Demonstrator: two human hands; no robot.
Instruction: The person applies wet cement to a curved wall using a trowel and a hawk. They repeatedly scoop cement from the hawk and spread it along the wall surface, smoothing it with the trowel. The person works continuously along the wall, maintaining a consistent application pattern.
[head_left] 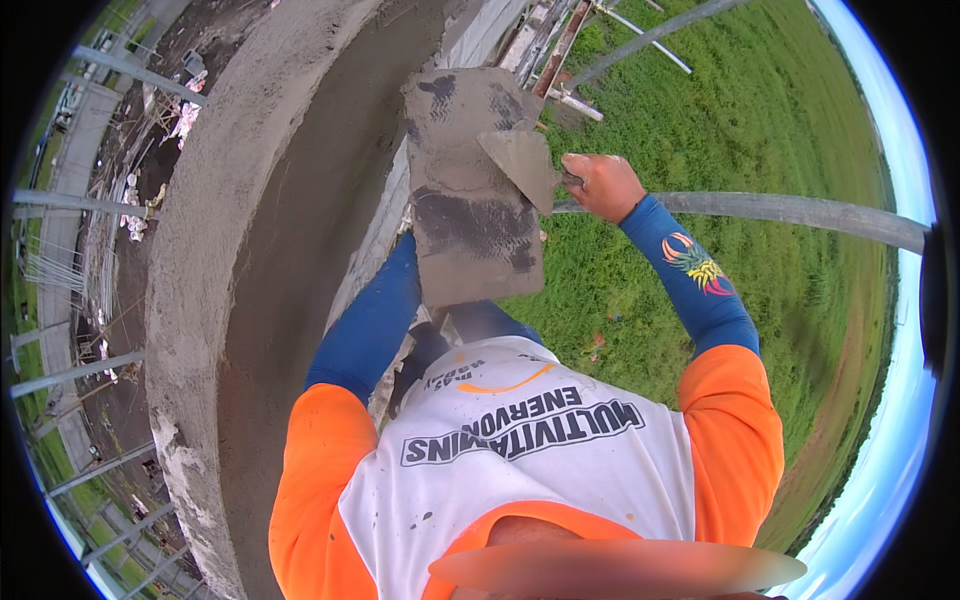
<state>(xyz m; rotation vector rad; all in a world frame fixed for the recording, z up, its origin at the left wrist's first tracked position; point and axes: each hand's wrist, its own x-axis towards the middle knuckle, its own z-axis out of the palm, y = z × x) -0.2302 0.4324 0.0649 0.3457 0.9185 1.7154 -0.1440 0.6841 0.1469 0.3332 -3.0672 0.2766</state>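
Note:
My right hand (604,187) is closed round the handle of a pointing trowel (522,163). The trowel's grey triangular blade lies over the right part of a rectangular mortar board (478,285), which is smeared with wet grey mortar and dark patches. In a blue sleeve, my left arm (372,325) reaches up to the board's left edge. The left hand itself is hidden behind or under the board, so its fingers do not show. Left of the board runs a curved concrete wall (215,215) with a band of smooth, darker fresh mortar (290,240) along it.
A metal scaffold pipe (800,212) crosses from beside my right hand to the right. More pipes and planks (560,50) stand beyond the board. Green grass (790,130) lies far below on the right. Past the wall are poles (75,202) and a littered dirt strip.

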